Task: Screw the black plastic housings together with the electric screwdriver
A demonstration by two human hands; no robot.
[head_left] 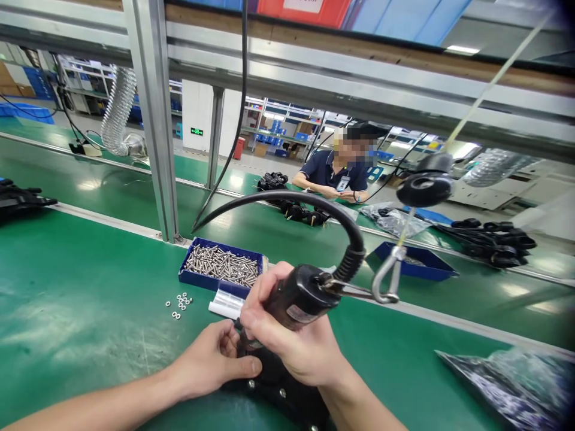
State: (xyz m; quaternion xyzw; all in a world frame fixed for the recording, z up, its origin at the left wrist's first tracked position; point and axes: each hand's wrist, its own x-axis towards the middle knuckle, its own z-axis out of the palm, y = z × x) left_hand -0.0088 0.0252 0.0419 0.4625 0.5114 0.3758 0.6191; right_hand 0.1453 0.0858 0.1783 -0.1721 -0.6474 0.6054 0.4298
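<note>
My right hand (296, 341) is wrapped round a black electric screwdriver (299, 299), which tilts down to the left and hangs from a metal hook (389, 281). Below it lies a black part (287, 392) with silver screws in it. My left hand (220, 356) grips the left edge of this part, thumb on top and fingers curled at the side. The screwdriver's tip is hidden behind my hands. A blue box of screws (222, 266) stands just beyond, with several small metal rings (182, 302) loose to its left.
A metal post (155, 120) rises behind the screw box. A black cable (287, 196) arches over the work. Plastic bags (516, 383) lie at the right. Across the bench a person (335, 170) sits near black parts (489, 239) and another blue box (415, 263).
</note>
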